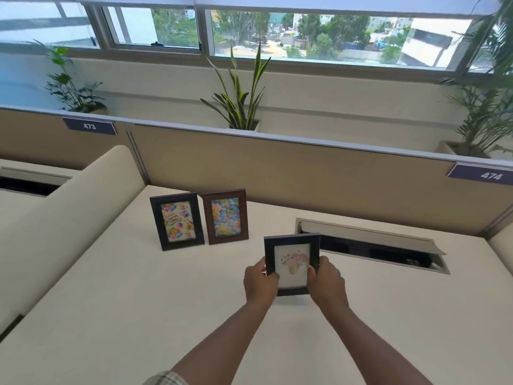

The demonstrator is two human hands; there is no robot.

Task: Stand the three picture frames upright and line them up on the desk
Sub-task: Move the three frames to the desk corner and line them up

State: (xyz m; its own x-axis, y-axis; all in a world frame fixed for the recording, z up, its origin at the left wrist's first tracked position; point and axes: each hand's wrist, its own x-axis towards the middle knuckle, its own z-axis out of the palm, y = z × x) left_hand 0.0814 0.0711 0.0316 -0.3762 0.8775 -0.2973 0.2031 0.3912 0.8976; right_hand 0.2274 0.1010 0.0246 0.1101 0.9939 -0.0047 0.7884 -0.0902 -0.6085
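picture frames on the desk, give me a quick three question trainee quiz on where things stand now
1. How many frames stand upright on the cream desk?
2. True or false: only the right hand holds the small black-framed picture.
3. What stands directly right of the black birthday-card frame: A) reddish-brown wooden frame, B) plant, C) cable tray?

Key: 1. Two. 2. False; the left hand grips it too. 3. A.
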